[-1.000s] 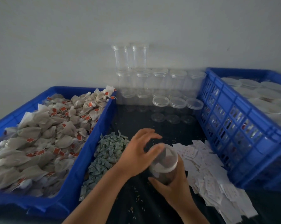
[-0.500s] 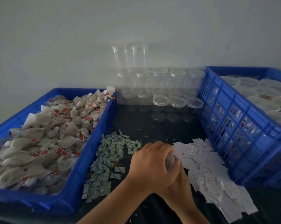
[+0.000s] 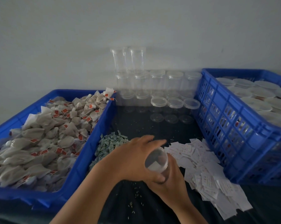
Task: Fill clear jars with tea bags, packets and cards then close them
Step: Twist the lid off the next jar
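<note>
A clear jar (image 3: 156, 160) with tea bags and a card inside is held tilted over the dark table, its clear lid facing me. My left hand (image 3: 133, 159) curls round the lid's rim from the left, thumb underneath. From below and behind, my right hand (image 3: 173, 181) grips the jar's body. Tea bags (image 3: 47, 135) with red tags fill the blue crate (image 3: 96, 131) on the left. Small green packets (image 3: 110, 144) lie in a heap just behind my left hand. White cards (image 3: 206, 172) are spread to the right of the jar.
Empty clear jars (image 3: 157, 88) are stacked against the back wall, several with lids on. A second blue crate (image 3: 233, 126) at the right holds closed jars (image 3: 258, 97). Loose tea crumbs dot the black table (image 3: 136, 123).
My left hand covered the lid half a second ago and has now turned back, so the lid shows again. The jar stays in my right hand at about the same place.
</note>
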The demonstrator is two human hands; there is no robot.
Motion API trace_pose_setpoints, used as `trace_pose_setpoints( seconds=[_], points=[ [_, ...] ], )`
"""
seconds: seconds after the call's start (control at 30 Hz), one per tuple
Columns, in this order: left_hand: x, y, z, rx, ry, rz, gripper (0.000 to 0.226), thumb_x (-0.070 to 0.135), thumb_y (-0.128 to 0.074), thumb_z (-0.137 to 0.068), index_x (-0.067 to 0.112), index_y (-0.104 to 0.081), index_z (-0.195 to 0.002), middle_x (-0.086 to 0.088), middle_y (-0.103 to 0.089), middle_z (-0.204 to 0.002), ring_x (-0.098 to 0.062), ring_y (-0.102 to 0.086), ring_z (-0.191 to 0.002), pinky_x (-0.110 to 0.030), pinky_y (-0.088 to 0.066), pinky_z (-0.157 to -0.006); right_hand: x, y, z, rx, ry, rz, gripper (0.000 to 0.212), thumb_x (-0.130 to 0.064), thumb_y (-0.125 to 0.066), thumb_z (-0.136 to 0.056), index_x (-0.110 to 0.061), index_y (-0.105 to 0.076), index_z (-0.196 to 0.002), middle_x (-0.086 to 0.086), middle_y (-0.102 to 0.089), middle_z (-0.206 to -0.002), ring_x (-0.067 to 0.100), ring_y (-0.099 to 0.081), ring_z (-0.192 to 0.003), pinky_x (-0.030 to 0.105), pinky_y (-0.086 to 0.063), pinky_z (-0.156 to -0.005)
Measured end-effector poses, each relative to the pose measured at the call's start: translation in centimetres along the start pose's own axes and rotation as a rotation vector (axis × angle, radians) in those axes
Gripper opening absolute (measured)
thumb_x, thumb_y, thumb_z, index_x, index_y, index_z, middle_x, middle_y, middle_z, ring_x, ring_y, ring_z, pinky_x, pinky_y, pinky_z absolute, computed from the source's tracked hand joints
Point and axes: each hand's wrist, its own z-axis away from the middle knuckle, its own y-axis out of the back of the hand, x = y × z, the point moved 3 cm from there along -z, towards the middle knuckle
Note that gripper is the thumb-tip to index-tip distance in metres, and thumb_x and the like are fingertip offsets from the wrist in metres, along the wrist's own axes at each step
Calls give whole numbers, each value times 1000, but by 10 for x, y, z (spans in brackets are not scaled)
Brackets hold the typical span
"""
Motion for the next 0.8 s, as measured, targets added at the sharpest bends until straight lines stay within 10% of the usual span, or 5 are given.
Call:
trace_pose_setpoints(
  seconds=[0.27, 0.8],
  points=[
    [10, -8, 4, 362, -80, 11, 70, 85, -63, -74, 56, -46, -134, 27, -58, -125, 1, -61, -101, -29, -53, -82, 6, -2, 1, -13, 29, 63, 77, -40, -96, -78, -41, -54, -142, -13, -70, -130, 11, -73, -113, 27, -63, -81],
    [11, -31, -1, 371, 297, 26, 65, 78, -30, -81, 37, -46, -128, 7, -66, -110, -21, -68, -91, -36, -53, -71, 14, -9, 3, 92, 100, 488, 94, -54, -94, -79, -21, -45, -152, -9, -58, -146, -9, -43, -136, 16, -40, -109]
  ],
)
